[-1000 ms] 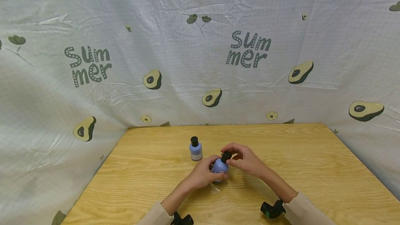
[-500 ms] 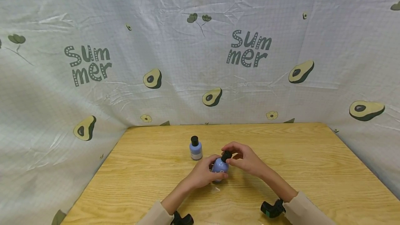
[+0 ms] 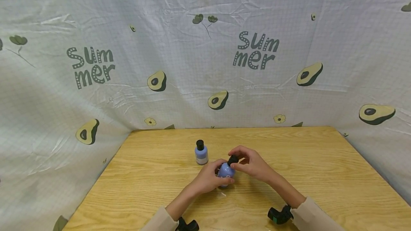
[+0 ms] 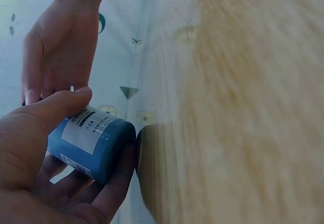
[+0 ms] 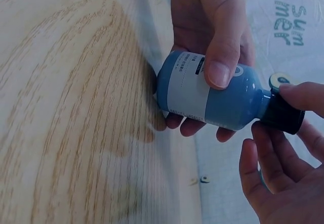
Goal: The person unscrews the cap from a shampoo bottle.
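Note:
My left hand [image 3: 209,178] grips a small blue bottle [image 3: 226,171] around its body, thumb across the white label [image 5: 186,85]. The bottle leans to the right, close over the table. At its neck, my right hand [image 3: 251,163] pinches the black cap [image 5: 281,114] between thumb and fingers. In the right wrist view the cap sits on the neck, with a narrow blue band showing below it. The left wrist view shows the bottle's base and label, while the cap is mostly hidden behind the left thumb.
A second blue bottle [image 3: 201,155] with a black cap stands upright behind the left hand. The wooden table [image 3: 144,174] runs back to a printed cloth [image 3: 179,109] hanging behind it. Each wrist carries a black camera mount [image 3: 280,215].
The right thumb and fingers have shifted slightly around the black cap. The left hand and the bottle stay in place.

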Motion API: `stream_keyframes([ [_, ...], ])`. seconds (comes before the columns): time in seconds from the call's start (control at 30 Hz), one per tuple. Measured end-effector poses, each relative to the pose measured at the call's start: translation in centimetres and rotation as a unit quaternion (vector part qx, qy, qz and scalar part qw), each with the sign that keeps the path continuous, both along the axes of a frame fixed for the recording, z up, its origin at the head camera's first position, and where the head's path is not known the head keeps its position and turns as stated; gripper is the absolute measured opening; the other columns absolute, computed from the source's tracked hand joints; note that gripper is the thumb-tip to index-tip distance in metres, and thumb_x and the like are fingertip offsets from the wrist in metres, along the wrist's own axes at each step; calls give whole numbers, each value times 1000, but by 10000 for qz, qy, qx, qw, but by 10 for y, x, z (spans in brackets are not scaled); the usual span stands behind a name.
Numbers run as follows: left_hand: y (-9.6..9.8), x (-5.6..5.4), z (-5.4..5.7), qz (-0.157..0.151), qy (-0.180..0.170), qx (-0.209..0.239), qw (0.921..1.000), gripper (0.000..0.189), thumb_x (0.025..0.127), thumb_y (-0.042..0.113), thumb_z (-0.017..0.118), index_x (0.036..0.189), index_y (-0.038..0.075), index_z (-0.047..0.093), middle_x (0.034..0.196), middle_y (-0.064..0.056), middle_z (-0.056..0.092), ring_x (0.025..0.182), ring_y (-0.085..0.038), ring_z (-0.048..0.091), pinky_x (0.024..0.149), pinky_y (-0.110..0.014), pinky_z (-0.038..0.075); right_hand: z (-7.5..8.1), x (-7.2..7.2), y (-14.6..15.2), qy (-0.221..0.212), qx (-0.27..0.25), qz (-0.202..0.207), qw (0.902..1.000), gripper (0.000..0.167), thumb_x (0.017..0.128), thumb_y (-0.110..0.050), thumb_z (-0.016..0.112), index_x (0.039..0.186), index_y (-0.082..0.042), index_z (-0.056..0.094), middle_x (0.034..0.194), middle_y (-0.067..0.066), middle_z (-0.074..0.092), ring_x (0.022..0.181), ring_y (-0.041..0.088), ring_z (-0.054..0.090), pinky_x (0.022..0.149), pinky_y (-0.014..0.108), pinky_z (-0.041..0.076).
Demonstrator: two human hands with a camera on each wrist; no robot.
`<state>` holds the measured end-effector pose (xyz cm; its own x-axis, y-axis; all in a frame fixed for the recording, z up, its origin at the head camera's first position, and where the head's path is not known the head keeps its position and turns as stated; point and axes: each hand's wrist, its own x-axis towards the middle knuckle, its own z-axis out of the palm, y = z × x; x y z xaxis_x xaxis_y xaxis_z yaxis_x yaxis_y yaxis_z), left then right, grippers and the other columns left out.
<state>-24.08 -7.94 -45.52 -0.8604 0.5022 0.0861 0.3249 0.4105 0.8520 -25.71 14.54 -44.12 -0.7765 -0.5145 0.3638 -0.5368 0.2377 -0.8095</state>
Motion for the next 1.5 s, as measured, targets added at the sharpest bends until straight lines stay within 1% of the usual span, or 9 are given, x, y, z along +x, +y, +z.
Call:
stream_keyframes([
  [0.13, 0, 1, 1, -5, -18, -3, 10000, 52, 90, 28, 81, 137, 14, 63, 122, -6, 70, 101, -14, 66, 81, -28, 55, 1, 1, 0, 86, -31, 88, 9999, 32, 97, -7, 70, 127, 1, 64, 117, 17, 67, 101, 8, 63, 86, 26, 56],
  [0.27, 0, 1, 1, 6, 10, -18, 10000, 53, 90, 27, 81, 137, 13, 62, 123, -7, 70, 102, -15, 66, 81, -29, 55, 3, 2, 0, 128, -52, 143, 9998, 32, 97, -7, 70, 127, -1, 64, 117, 17, 67, 101, 9, 63, 86, 27, 56],
  [0.4, 0, 0, -1, -8, 23, 1, 10000, 51, 91, 27, 80, 137, 13, 63, 123, -7, 70, 103, -15, 66, 82, -29, 55, 2, 2, -1, 29, -49, 86, 9999, 32, 97, -12, 72, 127, -5, 64, 115, 16, 67, 99, 9, 63, 86, 26, 56],
  [0.57, 1, 0, -1, -23, -31, 39, 10000, 49, 92, 28, 80, 135, 14, 63, 123, -6, 69, 103, -15, 66, 82, -29, 55, 0, 1, 0, -150, -101, 52, 9998, 31, 98, -13, 71, 127, -4, 63, 112, 16, 67, 98, 9, 63, 88, 25, 55],
  [0.8, 1, 0, -1, 3, -9, 21, 10000, 55, 91, 27, 80, 140, 12, 61, 125, -7, 69, 105, -15, 66, 82, -29, 55, 1, 2, 0, -10, -150, 199, 9997, 30, 98, -6, 68, 128, -2, 63, 118, 20, 66, 102, 10, 63, 89, 24, 55],
  [1.07, 1, 0, 0, 11, 19, 8, 10000, 53, 91, 28, 81, 138, 14, 62, 127, -6, 69, 107, -17, 67, 84, -31, 56, 1, 2, -1, -14, 1, 22, 10000, 32, 97, -15, 72, 127, -6, 64, 117, 16, 67, 100, 10, 63, 87, 25, 55],
  [1.2, 0, 0, 0, -4, 15, 16, 10000, 52, 91, 28, 81, 137, 14, 62, 125, -6, 69, 106, -16, 67, 83, -30, 56, 2, 2, -1, -22, -16, 21, 10000, 31, 98, -12, 72, 127, -5, 63, 116, 16, 66, 100, 8, 63, 88, 25, 56],
  [1.37, 0, 1, 0, -2, 0, 46, 10000, 54, 91, 27, 81, 139, 14, 62, 126, -6, 69, 106, -16, 67, 83, -30, 56, 2, 3, -1, 0, -39, 184, 9998, 32, 97, -5, 69, 128, -3, 62, 117, 19, 66, 101, 9, 63, 88, 25, 56],
  [1.5, 0, 1, 0, 11, -39, 85, 10000, 51, 91, 26, 81, 137, 15, 63, 126, -6, 69, 106, -16, 67, 84, -31, 56, 1, 2, -1, 43, -25, 140, 9999, 32, 97, -8, 70, 128, -4, 63, 118, 18, 67, 102, 10, 64, 88, 25, 56],
])
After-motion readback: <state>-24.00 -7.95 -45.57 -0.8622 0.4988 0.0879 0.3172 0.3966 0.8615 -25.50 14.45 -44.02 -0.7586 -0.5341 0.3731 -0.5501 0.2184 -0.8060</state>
